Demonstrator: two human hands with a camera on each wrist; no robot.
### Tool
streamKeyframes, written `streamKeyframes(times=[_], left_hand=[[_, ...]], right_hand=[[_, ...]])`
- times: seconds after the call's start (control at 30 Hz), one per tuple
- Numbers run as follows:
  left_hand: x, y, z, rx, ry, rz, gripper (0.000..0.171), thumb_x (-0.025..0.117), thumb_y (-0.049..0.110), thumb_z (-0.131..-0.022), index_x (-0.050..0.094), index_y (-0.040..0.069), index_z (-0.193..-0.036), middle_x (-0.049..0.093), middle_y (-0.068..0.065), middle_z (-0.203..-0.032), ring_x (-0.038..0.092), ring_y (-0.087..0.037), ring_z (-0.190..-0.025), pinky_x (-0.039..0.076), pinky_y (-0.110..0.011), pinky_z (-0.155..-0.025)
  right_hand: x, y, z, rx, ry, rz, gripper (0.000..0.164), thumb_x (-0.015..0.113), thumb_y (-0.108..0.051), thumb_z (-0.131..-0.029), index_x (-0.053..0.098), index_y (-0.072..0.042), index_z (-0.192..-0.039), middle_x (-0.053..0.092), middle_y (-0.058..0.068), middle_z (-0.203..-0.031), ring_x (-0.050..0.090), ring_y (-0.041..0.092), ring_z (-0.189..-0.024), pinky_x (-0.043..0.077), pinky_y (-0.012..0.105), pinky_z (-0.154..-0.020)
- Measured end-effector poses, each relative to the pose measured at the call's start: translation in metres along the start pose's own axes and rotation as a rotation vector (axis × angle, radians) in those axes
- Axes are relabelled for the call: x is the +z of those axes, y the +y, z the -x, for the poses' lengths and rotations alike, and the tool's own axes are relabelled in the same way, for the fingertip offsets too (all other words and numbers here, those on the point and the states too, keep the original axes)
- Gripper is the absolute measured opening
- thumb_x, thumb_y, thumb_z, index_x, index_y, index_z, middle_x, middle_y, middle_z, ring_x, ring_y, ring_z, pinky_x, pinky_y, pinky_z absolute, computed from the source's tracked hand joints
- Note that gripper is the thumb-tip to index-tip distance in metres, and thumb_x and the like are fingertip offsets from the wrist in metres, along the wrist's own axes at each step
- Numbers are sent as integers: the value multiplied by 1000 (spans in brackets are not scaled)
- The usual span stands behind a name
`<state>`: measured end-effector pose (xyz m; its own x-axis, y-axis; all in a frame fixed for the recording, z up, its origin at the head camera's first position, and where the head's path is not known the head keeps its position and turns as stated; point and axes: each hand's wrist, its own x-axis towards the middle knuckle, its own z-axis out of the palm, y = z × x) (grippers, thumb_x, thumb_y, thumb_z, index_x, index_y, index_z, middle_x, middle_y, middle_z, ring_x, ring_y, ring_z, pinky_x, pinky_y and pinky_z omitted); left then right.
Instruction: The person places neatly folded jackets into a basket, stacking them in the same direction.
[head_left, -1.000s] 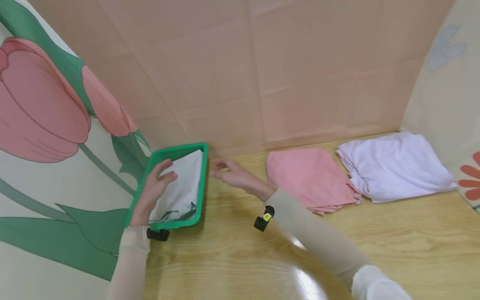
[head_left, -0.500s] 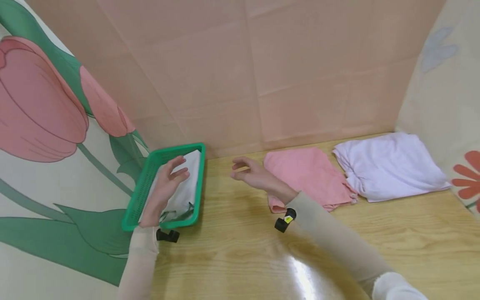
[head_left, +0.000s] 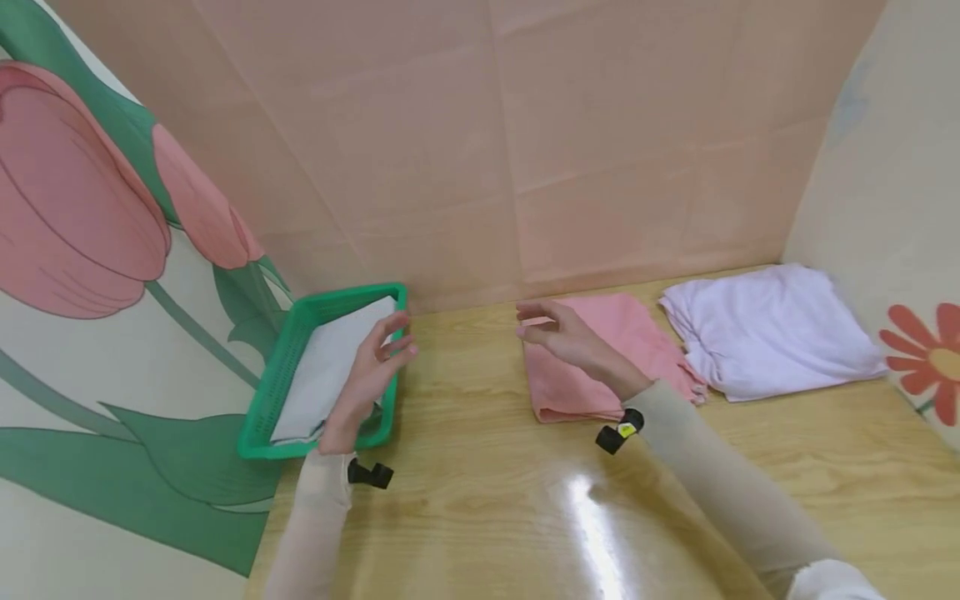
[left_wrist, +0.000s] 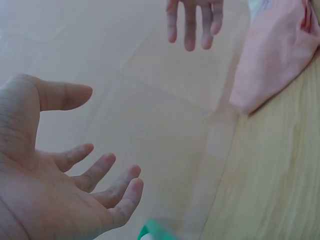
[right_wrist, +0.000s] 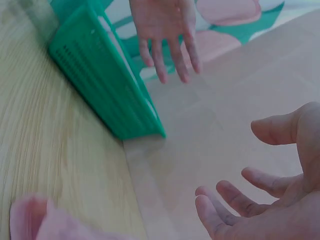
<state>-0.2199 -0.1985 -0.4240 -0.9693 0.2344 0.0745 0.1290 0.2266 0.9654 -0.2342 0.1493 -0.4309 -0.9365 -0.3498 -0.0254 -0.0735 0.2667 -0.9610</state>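
My left hand (head_left: pixel 370 372) hovers over the right side of a green basket (head_left: pixel 258 417), palm turned inward and fingers loosely bent around nothing. Inside that basket lies a folded whitish cloth (head_left: pixel 330 358), partly hidden behind the hand. My right hand (head_left: pixel 566 337) hangs above the left part of a folded pink cloth (head_left: pixel 645 333), its fingers relaxed with nothing between them. In the left wrist view the pink cloth (left_wrist: pixel 275 55) shows beyond the hand. The right wrist view shows the basket (right_wrist: pixel 100 75) side-on, apart from the right hand.
A folded pale lavender cloth (head_left: pixel 772 333) lies to the right of the pink one on the wooden table (head_left: pixel 480 500). A beige sheet (head_left: pixel 450 150) hangs behind. Flower-printed panels stand left (head_left: pixel 82 200) and right (head_left: pixel 885 208).
Both hands have moved to the right, the right one from beside the basket to above the pink cloth. The camera view has shifted slightly. The cloths and basket stay in place.
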Motion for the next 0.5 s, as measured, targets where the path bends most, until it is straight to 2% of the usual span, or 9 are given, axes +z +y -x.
streamKeyframes(times=[0.1,0.3,0.5], left_hand=[[12,-1,-4,-2,-8,25,67,66,7,-105,36,10,-165,40,-13,-168,48,-41,-148,42,-55,-120],[32,-11,-11,-3,-20,73,68,67,7,-103,36,7,-164,39,-16,-168,46,-47,-148,40,-59,-121],[55,-18,-9,-58,-18,66,65,68,14,-103,41,14,-162,42,-10,-166,49,-43,-147,39,-60,-121]], right_hand=[[-13,9,5,-9,25,10,57,64,-22,-107,45,-8,-160,49,18,-162,52,44,-144,43,61,-118],[-34,27,15,-19,88,14,53,65,-24,-107,51,-7,-155,50,21,-160,53,42,-143,43,59,-119],[-48,43,26,-23,126,24,55,66,-25,-107,49,-4,-155,51,24,-157,52,44,-145,41,59,-120]])
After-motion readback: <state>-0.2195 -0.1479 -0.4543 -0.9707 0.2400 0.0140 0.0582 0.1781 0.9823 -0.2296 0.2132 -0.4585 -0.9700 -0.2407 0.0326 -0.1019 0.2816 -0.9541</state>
